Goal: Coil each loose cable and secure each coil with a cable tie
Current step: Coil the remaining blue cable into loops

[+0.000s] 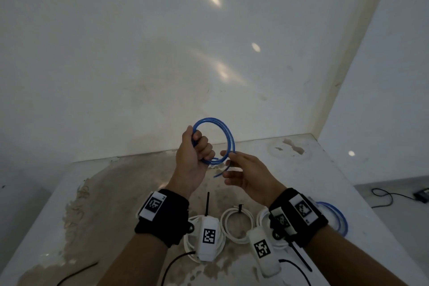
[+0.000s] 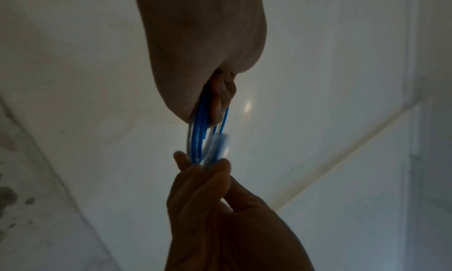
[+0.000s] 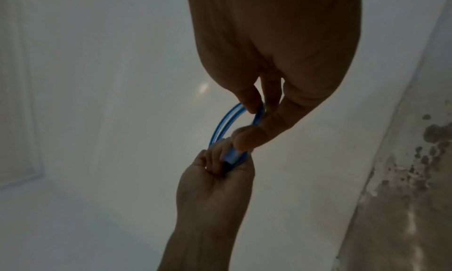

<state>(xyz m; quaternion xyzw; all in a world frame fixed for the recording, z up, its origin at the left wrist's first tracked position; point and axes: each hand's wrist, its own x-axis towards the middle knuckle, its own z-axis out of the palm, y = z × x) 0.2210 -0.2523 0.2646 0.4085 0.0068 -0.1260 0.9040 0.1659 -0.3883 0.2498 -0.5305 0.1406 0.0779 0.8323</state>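
Stained white tabletop (image 1: 97,193) below. Left hand (image 1: 193,158) clenches thin blue cable coil (image 1: 228,137); right hand (image 1: 246,173) pinches its loose tail. Slip likely springs loops open.

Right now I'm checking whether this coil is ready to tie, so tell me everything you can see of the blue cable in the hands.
The blue cable is thin, glossy and plastic-looking, wound into a round coil of several loops and held upright in the air above the table. The left hand grips the loops together on one side. The right hand pinches the opposite side, near a loose end that sticks out below. No tie is visible on it.
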